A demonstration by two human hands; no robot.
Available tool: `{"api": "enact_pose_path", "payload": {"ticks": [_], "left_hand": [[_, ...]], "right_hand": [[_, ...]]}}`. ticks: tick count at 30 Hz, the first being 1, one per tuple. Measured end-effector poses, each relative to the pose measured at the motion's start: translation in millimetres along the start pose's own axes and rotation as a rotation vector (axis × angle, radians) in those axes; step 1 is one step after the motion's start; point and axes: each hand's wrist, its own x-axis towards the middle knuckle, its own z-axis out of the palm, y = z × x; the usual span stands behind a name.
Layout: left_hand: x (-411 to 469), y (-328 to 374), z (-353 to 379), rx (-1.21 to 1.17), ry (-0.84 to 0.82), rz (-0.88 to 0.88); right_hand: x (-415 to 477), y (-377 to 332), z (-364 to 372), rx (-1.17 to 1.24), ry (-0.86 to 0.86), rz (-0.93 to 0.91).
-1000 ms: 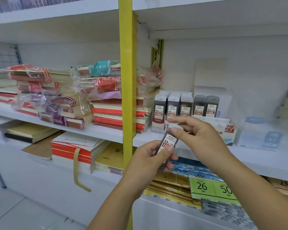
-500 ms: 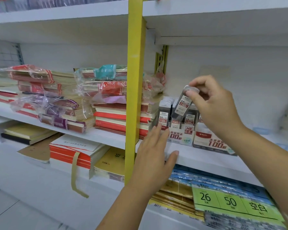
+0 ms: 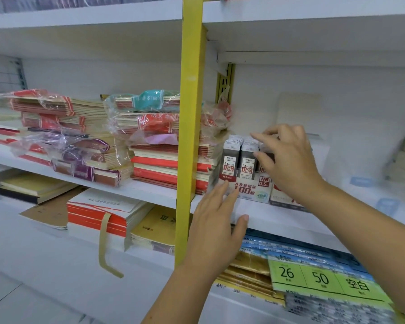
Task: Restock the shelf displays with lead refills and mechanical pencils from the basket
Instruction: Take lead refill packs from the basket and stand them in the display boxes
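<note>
Display box: white and red carton (image 3: 246, 191) marked HB 0.5 and 100, sitting on the middle shelf (image 3: 278, 218) just right of the yellow upright (image 3: 189, 136); it is holding dark lead refill cases (image 3: 240, 160) standing upright in rows.
Refill count: two front cases showing full labels reading 0.5; a third is peeking out behind the right hand; more white caps are lining up behind, exact number unclear.
Second box: another carton (image 3: 283, 202) sitting right of the first, mostly hidden by the right wrist; contents not visible.
Right hand: right hand (image 3: 288, 160) reaching over the refill rows right of the upright, fingers curled, thumb and forefinger apart; whether it is gripping a case I cannot tell.
Left hand: left hand (image 3: 218, 228) hovering open and empty, fingers spread, fingertips at the front face of the display box, thumb at the shelf edge.
Left of upright: exercise book stacks (image 3: 63, 136), several wrapped in clear plastic, lying flat on the same shelf.
Below: more notebooks (image 3: 103, 213) and yellow pads on the lower shelf; green price card (image 3: 318, 279) reading 26 and 50 lying right of the upright.
Surface and room: white shop shelving, white back panel, pale floor at lower left.
</note>
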Motion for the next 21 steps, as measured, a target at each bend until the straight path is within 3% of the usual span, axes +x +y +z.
{"api": "enact_pose_path", "payload": {"ticks": [4, 6, 8, 12, 16, 21], "left_hand": [[-24, 16, -3, -0.079, 0.087, 0.046], [-45, 24, 0, -0.123, 0.077, 0.052], [-69, 24, 12, -0.137, -0.057, 0.047], [-143, 4, 62, -0.144, -0.485, -0.103], [-228, -22, 119, -0.178, -0.681, -0.383], [-312, -48, 170, -0.150, -0.873, -0.701]], "right_hand": [[-62, -4, -19, 0.328, 0.159, 0.019], [-112, -5, -26, 0.506, 0.106, 0.088], [-162, -2, -25, 0.633, 0.026, 0.222], [-271, 27, 10, 0.602, -0.240, 0.533], [-389, 55, 65, 0.508, -0.609, 0.877], [-502, 55, 117, 0.376, -0.943, 0.950]]}}
